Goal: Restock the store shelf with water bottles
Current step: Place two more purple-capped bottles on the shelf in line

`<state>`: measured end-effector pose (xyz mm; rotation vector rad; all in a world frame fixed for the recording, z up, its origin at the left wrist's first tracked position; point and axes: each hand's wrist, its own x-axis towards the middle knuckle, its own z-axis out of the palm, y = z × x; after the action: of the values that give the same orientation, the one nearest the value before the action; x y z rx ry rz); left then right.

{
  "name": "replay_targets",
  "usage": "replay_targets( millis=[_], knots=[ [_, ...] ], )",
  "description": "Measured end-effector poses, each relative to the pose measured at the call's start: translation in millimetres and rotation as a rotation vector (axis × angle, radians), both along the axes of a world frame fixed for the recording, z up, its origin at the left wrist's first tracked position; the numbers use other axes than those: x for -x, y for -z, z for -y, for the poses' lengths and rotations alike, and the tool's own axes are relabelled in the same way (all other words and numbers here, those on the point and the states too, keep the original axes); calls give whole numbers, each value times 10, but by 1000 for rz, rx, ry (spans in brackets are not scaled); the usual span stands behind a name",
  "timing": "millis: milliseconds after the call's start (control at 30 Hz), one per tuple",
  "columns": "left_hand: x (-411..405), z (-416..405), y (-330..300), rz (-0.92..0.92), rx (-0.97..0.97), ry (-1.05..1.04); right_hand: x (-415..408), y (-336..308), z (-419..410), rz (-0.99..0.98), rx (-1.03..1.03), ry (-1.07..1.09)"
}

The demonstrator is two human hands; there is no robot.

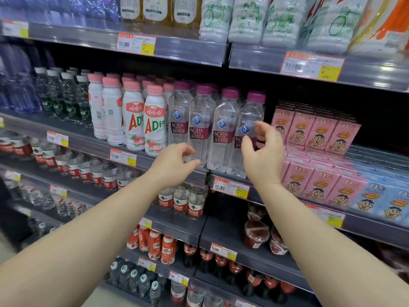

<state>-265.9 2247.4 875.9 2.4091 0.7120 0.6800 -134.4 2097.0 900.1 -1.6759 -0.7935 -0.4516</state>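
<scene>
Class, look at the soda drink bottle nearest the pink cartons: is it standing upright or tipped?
Tipped slightly. The soda drink bottle leans, its purple cap nearer the pink cartons than its base. The right hand is in front of it.

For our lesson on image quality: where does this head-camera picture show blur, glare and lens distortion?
Head view: sharpest on the clear purple-capped soda bottles; the blue bottles at far left are blurred; glare streaks the grey shelf-edge strips; wide-angle distortion bends the shelves.

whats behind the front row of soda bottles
Behind the front soda bottles more purple caps show, so further rows stand there. Their bodies and the number of rows are hidden by the front bottles.
</scene>
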Motion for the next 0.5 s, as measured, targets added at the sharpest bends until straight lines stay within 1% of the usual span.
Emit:
replay_targets(
  millis=[167,233,333,500],
  knots=[
    [313,-115,219,-62,-166,-164,350,362,-350,211,303,-212],
    [548,-214,325,-126,-200,-224,515,429,-528,246,412,-273],
    [1016,-439,447,-219,-250,-309,818,491,-856,270,585,-357],
    [1933,-813,539,-328,-275,-459,1534,651,-1531,407,892,-429]
  ],
)
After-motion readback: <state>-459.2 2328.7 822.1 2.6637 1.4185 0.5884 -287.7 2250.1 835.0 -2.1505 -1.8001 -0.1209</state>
